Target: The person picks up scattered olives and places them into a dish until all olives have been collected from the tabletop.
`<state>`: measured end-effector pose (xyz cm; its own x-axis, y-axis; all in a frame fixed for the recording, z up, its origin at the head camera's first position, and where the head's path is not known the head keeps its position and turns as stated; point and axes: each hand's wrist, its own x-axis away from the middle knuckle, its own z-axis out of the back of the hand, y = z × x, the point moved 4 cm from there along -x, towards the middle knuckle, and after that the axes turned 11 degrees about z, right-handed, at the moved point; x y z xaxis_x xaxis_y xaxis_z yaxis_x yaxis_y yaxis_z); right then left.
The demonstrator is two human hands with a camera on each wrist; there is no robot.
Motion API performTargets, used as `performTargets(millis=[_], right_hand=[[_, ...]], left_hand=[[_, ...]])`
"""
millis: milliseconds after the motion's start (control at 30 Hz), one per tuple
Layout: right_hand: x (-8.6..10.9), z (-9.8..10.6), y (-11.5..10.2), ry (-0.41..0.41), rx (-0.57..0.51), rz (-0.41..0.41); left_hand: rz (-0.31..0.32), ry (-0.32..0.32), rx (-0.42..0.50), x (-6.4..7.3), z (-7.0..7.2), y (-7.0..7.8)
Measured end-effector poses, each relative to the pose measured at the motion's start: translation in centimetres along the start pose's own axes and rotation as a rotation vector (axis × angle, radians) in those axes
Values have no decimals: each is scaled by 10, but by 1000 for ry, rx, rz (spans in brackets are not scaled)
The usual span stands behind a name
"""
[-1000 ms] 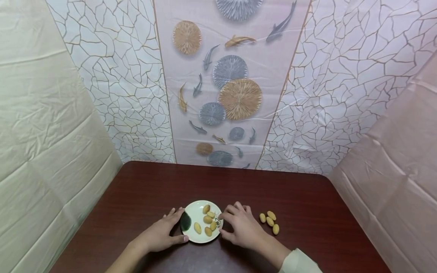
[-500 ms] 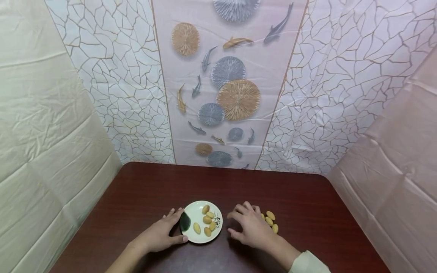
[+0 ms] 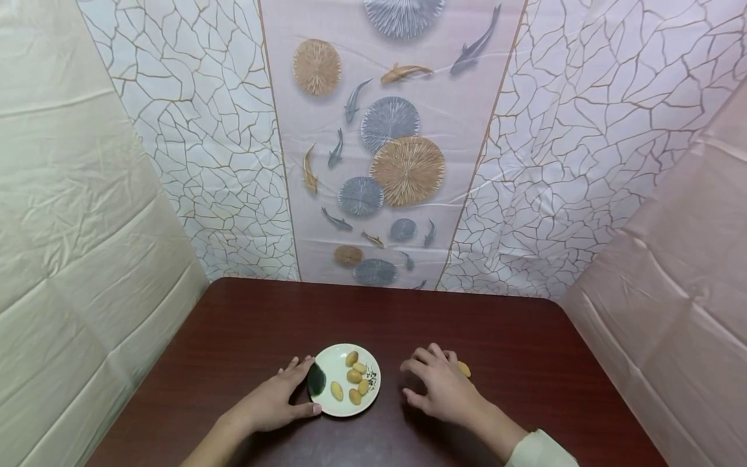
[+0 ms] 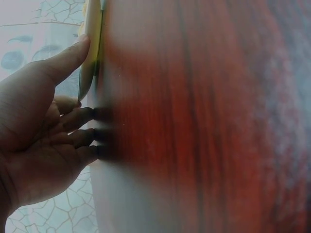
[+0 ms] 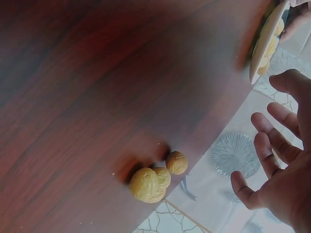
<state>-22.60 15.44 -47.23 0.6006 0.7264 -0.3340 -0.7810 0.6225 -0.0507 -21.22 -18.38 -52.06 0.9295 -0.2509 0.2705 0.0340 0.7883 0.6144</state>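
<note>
A round white plate (image 3: 337, 368) with a dark green patch on its left lies on the table. Several small yellow oval pieces (image 3: 354, 375), kind unclear, rest on it. My left hand (image 3: 273, 399) holds the plate's left edge, thumb at the near rim and a finger at the far rim. In the left wrist view the thumb touches the plate (image 4: 90, 65). My right hand (image 3: 443, 386) is above the table right of the plate, fingers spread and loosely bent, holding nothing. More wrinkled yellow pieces (image 5: 148, 184) lie beyond it, mostly hidden by the hand in the head view.
The dark red-brown table (image 3: 262, 318) runs back to a patterned cloth wall (image 3: 373, 220). Pale cloth hangs at the left (image 3: 105, 259) and right (image 3: 671, 292) sides.
My right hand has moved right, away from the plate's right rim and over the loose yellow pieces, covering most of them. The left hand has stayed on the plate.
</note>
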Motion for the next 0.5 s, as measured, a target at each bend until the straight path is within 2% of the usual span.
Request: performTargets(millis=[200,500], right_hand=[[5,1,8,34,31,-12],[16,2,18,27,74,-41]], left_hand=[[-7,5,-1,-2,0,-1],[2,-6,-4,0,-1,0]])
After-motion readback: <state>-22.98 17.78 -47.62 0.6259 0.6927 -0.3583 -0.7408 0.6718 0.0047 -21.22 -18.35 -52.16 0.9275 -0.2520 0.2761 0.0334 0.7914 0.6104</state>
